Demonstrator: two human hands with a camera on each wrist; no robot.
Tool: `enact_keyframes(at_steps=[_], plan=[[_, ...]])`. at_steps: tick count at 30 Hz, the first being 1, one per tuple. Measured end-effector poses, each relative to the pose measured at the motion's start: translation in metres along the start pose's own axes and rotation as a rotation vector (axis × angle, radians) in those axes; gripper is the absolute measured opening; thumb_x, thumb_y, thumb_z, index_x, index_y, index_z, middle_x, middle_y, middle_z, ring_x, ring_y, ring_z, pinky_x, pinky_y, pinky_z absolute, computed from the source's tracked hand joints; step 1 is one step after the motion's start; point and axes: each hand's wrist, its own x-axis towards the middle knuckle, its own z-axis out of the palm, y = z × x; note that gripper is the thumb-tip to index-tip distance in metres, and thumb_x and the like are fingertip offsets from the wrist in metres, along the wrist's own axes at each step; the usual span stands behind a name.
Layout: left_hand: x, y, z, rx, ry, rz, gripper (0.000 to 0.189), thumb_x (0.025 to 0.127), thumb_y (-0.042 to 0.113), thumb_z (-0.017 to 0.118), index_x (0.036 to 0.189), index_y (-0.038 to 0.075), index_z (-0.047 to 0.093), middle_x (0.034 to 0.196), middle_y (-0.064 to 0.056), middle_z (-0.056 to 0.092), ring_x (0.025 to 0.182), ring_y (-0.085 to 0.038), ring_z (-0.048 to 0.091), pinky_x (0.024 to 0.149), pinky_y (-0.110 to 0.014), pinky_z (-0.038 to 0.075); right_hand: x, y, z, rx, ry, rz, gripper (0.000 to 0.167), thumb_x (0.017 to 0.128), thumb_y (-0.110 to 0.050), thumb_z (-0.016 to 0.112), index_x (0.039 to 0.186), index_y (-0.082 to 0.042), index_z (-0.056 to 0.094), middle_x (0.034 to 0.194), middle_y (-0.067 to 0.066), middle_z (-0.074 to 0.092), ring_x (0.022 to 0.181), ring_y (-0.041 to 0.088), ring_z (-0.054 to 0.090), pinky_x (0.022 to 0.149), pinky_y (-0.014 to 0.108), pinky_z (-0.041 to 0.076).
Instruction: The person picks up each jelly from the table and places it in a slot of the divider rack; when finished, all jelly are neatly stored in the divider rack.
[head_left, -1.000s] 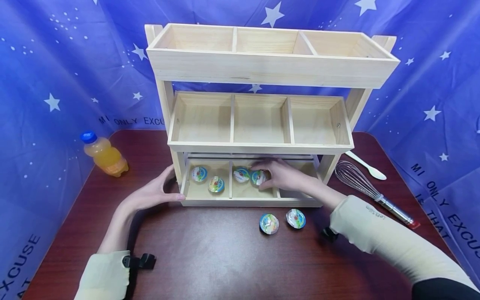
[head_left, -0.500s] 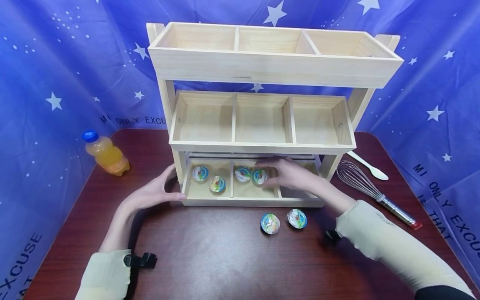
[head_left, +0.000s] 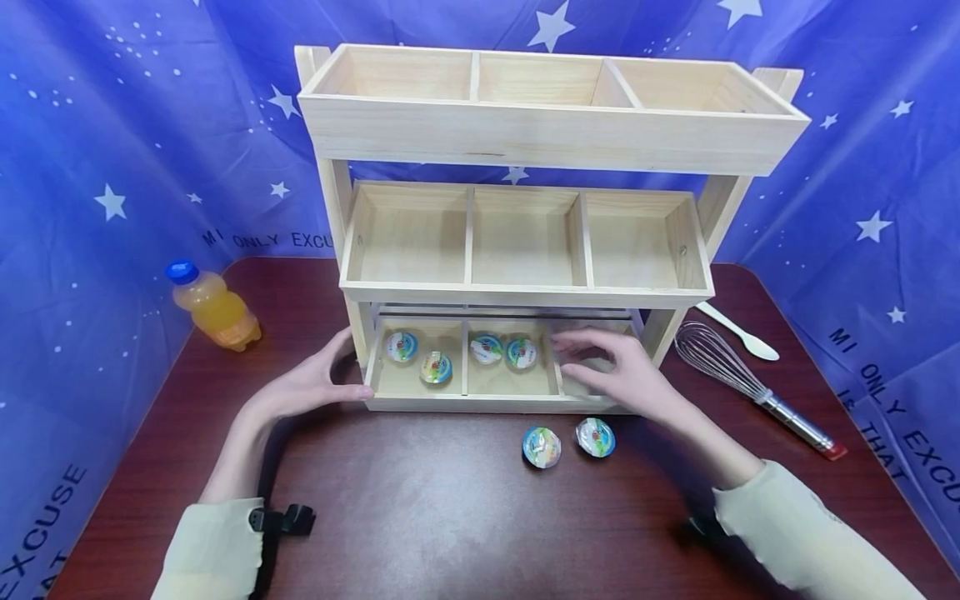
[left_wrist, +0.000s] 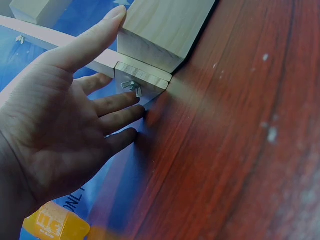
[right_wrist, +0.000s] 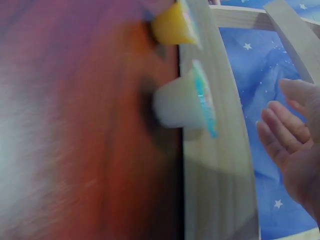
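My left hand (head_left: 315,385) rests at the lower left corner of a wooden three-tier rack (head_left: 555,142). Its thumb touches the front edge of the bottom tray (head_left: 480,405), and its relaxed fingers lie along the side, near a wing nut (left_wrist: 132,87). Over the right compartment of that tray hovers my right hand (head_left: 618,371), fingers loosely spread and holding nothing. Two jelly cups lie in the middle compartment, one (head_left: 486,349) left of the other (head_left: 521,353). The left compartment holds two more jelly cups (head_left: 401,346). On the table before the rack stand a yellow cup (right_wrist: 172,25) and a whitish cup (right_wrist: 177,104).
A bottle of orange drink (head_left: 222,312) with a blue cap stands at the left. Right of the rack lie a whisk (head_left: 750,385) and a white spoon (head_left: 742,332). A blue star-patterned curtain (head_left: 112,150) surrounds the dark red table (head_left: 420,500).
My right hand has let go of the jelly cup in the middle compartment and moved right and toward me. The left hand has stayed at the rack's corner.
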Motion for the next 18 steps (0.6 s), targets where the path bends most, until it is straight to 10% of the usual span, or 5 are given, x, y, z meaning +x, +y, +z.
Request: enact_keyframes(at_steps=[18], plan=[[0.001,-0.001,0.000,0.009,-0.003,-0.013,0.112,0.084,0.038,0.085,0.166,0.018,0.011,0.170,-0.018,0.025,0.158,-0.039,0.022,0.126,-0.066,0.019,-0.059,0.015,-0.002,0.077,0.107,-0.143,0.036,0.084,0.006,0.079,0.118,-0.004,0.072,0.098,0.012,0.075,0.088,0.011,0.073,0.080,0.019,0.059]])
